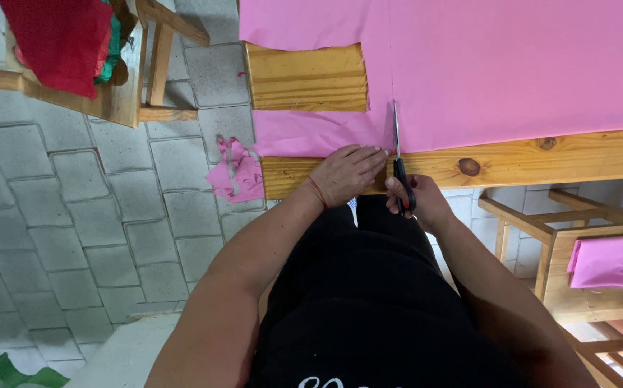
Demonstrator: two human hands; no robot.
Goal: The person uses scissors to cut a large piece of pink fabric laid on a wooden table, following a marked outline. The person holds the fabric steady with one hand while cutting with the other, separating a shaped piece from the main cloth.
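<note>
Right hand (pixel 418 201) fingers grip scissors (pixel 399 158), blades pointing 12 o'clock into pink paper (pixel 498 65); left hand (pixel 346 172) fingers flat, released, pressing it on table (pixel 541 162)

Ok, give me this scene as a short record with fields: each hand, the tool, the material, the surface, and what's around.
left hand: flat on the pink sheet beside the cut line
right hand: grip closed around black scissor handles
scissors: blades pointing away from the person, into the sheet
pink sheet: spread over the table, rectangular piece missing at its left
table: bare wood, knots in the near edge
floor: grey pavers, pink scraps
</note>
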